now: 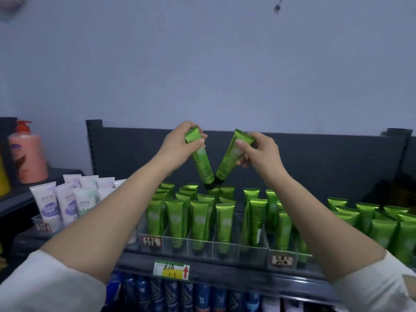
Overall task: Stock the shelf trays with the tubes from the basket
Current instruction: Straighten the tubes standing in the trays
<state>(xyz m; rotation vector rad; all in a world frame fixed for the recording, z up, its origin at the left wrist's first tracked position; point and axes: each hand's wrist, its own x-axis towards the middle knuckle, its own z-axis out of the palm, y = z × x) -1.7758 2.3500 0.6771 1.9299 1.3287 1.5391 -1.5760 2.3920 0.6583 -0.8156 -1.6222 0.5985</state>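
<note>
Left hand (180,144) is raised above the shelf, fingers and thumb curled round the crimped end of the left tube (203,164), which is green. Right hand (258,152) is at about the same height, grasping the upper half of the right tube (227,162), thumb laid across its printed face. Both tubes hang cap-down and lean inward, forming a V. Their black caps come together at the bottom; cannot tell whether they actually touch. The caps sit just above the back rows of the stocked tubes (177,221).

The stocked tubes are green and stand upright, crimp end up, in the divided lanes of a clear tray (202,245) on the shelf's front edge (247,270). A second tray (281,255) sits just beside it on the right, also holding green tubes, a few of them tilted. Farther right, more green tubes (382,226) are packed close. Both tray fronts carry small labels, print unreadable.

To the left, white tubes (47,203) with purple and green prints stand in their own clear tray. Behind those is an orange pump bottle (28,154), blurred. A green-and-yellow price tag (171,270) with a red arrow is fixed on the shelf edge. Blue tubes (168,291) are on the level below. A dark back panel (315,158) stands behind the shelf, with pale wall above it. White sleeves (45,284) are pushed up both forearms.
</note>
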